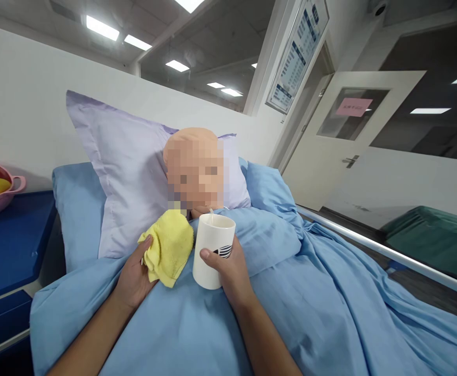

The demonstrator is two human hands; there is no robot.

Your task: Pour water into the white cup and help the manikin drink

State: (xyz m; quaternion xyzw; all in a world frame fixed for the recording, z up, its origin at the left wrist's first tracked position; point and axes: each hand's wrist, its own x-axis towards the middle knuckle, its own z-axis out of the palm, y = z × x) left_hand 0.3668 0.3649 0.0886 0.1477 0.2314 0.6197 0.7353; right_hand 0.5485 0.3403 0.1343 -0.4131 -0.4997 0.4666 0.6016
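Note:
A white mug (208, 261) with a dark striped print is gripped in my right hand (232, 271), its thumb across the front. A thin pale straw (211, 215) sticks out over the mug's rim toward the head behind it. My left hand (136, 277) is closed on a crumpled yellow cloth (169, 248), just left of the mug. Behind both, a bald mannequin head (192, 143), its face blurred out, rests against a lilac pillow (130, 156). Blue bedding (291, 292) covers the body below the head. What is inside the mug cannot be made out.
A pink basket (1, 201) with yellow and red fruit stands on a blue-topped cabinet (12, 245) at the left. A metal bed rail (388, 250) runs along the right. Beyond it are a dark green covered shape (432, 240) and an open door (349, 120).

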